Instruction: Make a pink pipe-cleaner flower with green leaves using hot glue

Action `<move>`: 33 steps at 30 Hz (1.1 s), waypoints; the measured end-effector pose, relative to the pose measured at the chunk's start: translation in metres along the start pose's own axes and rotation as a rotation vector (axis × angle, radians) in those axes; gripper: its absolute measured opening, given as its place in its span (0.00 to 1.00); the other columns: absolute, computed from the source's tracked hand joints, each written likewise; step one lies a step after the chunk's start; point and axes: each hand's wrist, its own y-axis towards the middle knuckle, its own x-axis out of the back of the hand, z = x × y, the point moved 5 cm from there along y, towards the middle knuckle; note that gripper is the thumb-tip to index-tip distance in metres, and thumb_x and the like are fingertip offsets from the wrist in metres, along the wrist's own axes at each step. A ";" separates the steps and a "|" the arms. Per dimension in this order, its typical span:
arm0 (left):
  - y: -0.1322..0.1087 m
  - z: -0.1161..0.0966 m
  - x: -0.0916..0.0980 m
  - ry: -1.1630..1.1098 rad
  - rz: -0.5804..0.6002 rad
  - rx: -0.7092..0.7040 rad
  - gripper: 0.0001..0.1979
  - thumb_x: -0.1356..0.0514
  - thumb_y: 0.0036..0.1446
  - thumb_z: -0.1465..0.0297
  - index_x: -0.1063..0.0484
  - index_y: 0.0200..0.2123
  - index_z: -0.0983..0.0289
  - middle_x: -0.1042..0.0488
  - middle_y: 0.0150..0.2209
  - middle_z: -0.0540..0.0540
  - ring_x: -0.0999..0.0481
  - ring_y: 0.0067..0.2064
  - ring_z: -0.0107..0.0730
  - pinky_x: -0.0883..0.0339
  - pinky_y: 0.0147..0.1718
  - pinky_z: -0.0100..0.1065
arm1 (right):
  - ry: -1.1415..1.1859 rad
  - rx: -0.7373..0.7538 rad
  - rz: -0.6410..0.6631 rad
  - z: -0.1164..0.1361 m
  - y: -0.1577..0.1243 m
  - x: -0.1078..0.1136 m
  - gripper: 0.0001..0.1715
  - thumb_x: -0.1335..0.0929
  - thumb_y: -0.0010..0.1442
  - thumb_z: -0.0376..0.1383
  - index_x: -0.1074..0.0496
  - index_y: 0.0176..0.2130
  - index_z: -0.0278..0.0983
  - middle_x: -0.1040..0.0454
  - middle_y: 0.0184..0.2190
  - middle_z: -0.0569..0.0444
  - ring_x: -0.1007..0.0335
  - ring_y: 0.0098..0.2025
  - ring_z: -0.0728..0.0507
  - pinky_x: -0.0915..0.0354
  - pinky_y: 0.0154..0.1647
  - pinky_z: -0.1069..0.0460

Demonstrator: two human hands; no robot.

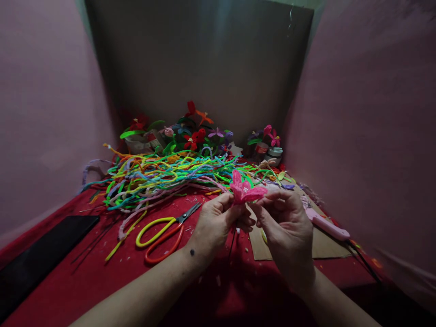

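Forearms [136, 290], two, over the red cloth's [109, 277] near edge; black slab [51, 250], toward its left edge; scissors [178, 220], handles nearward, seemingly for easy reach; left hand [216, 222], pinching pink flower [242, 190] by its base above mid-cloth, apparently leaving its top free; flower opening upward, long axis near upright, dark stem [232, 245] downward; right hand [289, 222], narrow pinch beside right petal [255, 194], contents cannot be told

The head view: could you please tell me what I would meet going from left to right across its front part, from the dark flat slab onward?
Dark flat slab → scissors with yellow and orange handles → left hand → pink flower → right hand → pink-handled tool.
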 end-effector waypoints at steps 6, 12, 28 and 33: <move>-0.005 -0.004 -0.005 0.040 0.033 -0.009 0.05 0.42 0.53 0.71 0.30 0.30 0.69 0.26 0.24 0.52 0.26 0.24 0.25 0.31 0.26 0.26 | 0.184 -0.338 0.219 -0.019 -0.002 -0.008 0.07 0.30 0.49 0.36 0.27 0.31 0.35 0.31 0.26 0.56 0.39 0.27 0.51 0.40 0.28 0.55; -0.006 -0.003 -0.007 0.050 0.056 -0.035 0.05 0.42 0.52 0.72 0.29 0.28 0.69 0.25 0.23 0.52 0.26 0.24 0.26 0.30 0.26 0.26 | 0.407 -0.400 0.315 -0.018 -0.003 -0.017 0.06 0.30 0.51 0.34 0.29 0.24 0.34 0.39 0.20 0.59 0.48 0.23 0.53 0.47 0.23 0.56; -0.017 -0.010 -0.011 0.592 -0.041 -0.284 0.09 0.47 0.56 0.69 0.30 0.26 0.63 0.34 0.19 0.48 0.34 0.21 0.24 0.40 0.23 0.26 | 0.306 -0.307 0.246 -0.017 -0.010 -0.012 0.06 0.30 0.50 0.38 0.24 0.29 0.38 0.31 0.21 0.56 0.37 0.25 0.48 0.38 0.27 0.53; -0.024 -0.019 -0.017 0.664 -0.004 -0.304 0.11 0.47 0.56 0.70 0.33 0.23 0.62 0.35 0.19 0.50 0.37 0.23 0.26 0.43 0.24 0.27 | 0.304 -0.279 0.210 -0.016 -0.009 -0.011 0.07 0.30 0.50 0.37 0.23 0.32 0.42 0.27 0.22 0.56 0.31 0.31 0.45 0.34 0.33 0.51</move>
